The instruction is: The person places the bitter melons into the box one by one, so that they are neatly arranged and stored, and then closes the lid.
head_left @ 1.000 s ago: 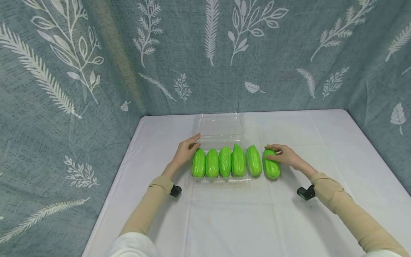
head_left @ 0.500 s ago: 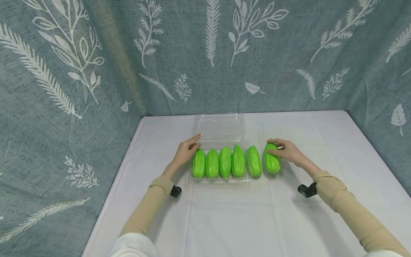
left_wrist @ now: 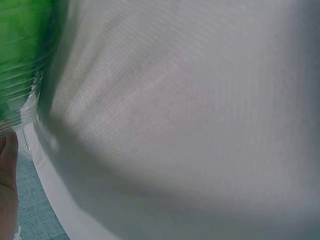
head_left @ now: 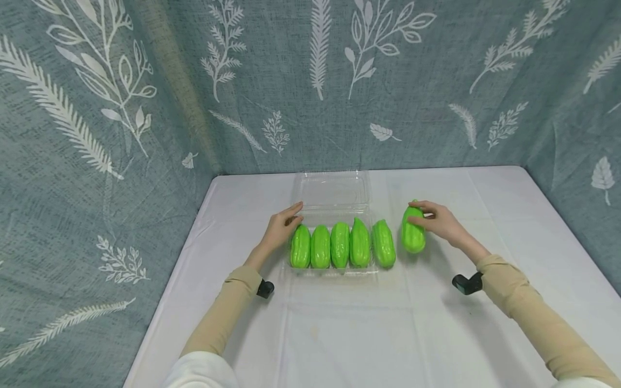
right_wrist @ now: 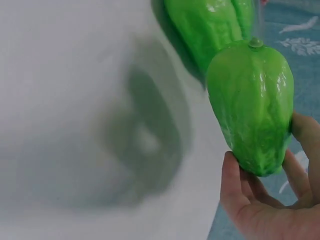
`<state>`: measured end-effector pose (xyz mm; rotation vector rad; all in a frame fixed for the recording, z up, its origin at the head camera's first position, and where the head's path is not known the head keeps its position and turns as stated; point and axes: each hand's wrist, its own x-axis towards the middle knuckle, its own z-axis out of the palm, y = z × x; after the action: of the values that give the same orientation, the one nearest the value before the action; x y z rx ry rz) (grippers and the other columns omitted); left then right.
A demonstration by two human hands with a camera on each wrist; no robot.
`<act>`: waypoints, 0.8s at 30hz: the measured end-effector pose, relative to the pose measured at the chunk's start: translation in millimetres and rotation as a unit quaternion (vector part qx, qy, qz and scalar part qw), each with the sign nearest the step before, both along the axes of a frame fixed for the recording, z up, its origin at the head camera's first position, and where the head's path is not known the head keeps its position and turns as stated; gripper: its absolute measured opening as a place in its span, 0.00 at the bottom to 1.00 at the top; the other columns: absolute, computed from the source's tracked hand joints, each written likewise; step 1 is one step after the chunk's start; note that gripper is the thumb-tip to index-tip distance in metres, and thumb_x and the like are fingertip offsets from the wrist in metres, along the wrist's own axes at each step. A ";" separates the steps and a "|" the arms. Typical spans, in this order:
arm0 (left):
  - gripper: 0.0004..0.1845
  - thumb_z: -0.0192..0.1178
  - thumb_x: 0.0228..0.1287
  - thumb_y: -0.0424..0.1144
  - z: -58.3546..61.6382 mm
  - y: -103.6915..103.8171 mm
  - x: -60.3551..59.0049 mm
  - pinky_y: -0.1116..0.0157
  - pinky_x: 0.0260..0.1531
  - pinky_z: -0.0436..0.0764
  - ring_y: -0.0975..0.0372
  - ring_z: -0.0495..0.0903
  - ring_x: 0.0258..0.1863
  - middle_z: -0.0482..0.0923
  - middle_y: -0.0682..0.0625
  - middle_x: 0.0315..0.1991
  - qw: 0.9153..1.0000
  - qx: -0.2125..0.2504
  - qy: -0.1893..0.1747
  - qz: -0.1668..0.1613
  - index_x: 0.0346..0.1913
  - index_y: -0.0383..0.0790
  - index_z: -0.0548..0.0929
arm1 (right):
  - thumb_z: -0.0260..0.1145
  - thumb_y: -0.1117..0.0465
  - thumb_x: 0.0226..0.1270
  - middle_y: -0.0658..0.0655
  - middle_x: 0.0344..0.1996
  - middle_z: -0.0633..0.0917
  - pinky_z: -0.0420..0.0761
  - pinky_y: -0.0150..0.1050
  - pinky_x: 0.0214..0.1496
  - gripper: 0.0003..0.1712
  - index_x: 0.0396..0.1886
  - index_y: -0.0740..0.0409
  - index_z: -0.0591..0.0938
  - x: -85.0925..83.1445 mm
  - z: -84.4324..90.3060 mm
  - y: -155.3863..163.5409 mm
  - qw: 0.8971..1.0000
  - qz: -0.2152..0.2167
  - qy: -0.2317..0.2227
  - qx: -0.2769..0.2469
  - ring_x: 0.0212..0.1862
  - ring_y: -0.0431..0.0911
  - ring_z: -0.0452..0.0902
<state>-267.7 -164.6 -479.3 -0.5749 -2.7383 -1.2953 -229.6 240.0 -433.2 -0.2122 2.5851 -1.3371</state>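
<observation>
My right hand point(head_left: 439, 220) holds a glossy green bitter melon point(head_left: 414, 240) between thumb and fingers, with the shadow beneath it falling on the cloth. In the right wrist view the same melon point(right_wrist: 252, 105) stands stem end toward the camera, fingers around its far end. My left hand point(head_left: 280, 229) grips the left back side of a clear plastic box point(head_left: 332, 216); its fingers point(left_wrist: 7, 165) show at the ribbed wall in the left wrist view. Several bitter melons point(head_left: 339, 245) lie side by side in the box. One more loose melon point(head_left: 384, 243) lies right beside the box.
The box's clear lid point(head_left: 332, 189) lies folded back behind it. A white cloth point(head_left: 349, 334) covers the table. Behind and at the sides hangs a blue-green curtain point(head_left: 291, 70) with white leaf patterns.
My right hand has raised the outer bitter melon from the table and moved it back and slightly right. The left hand and the box stay where they were.
</observation>
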 end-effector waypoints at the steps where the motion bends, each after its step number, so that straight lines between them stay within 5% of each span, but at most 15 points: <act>1: 0.23 0.53 0.70 0.35 0.2 0.0 0.1 0.53 0.61 0.74 0.49 0.68 0.66 0.66 0.39 0.67 1.000 -0.001 0.000 0.000 0.66 0.32 0.69 | 0.61 0.48 0.68 0.68 0.71 0.61 0.80 0.52 0.54 0.35 0.69 0.62 0.66 -0.3 0.7 -0.7 1.000 -0.002 -0.003 -0.002 0.63 0.66 0.67; 24: 0.23 0.53 0.70 0.35 1.8 0.1 1.4 0.52 0.58 0.76 0.49 0.70 0.65 0.67 0.39 0.67 1.000 0.000 0.008 -0.004 0.65 0.32 0.69 | 0.62 0.51 0.68 0.65 0.70 0.63 0.78 0.52 0.58 0.34 0.69 0.58 0.66 -4.4 10.0 -55.7 0.996 0.002 -0.015 -0.093 0.66 0.62 0.63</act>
<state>-266.3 -164.5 -477.5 -0.5941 -2.7261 -1.2855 -234.0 184.3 -423.3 -0.2273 2.4334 -1.5685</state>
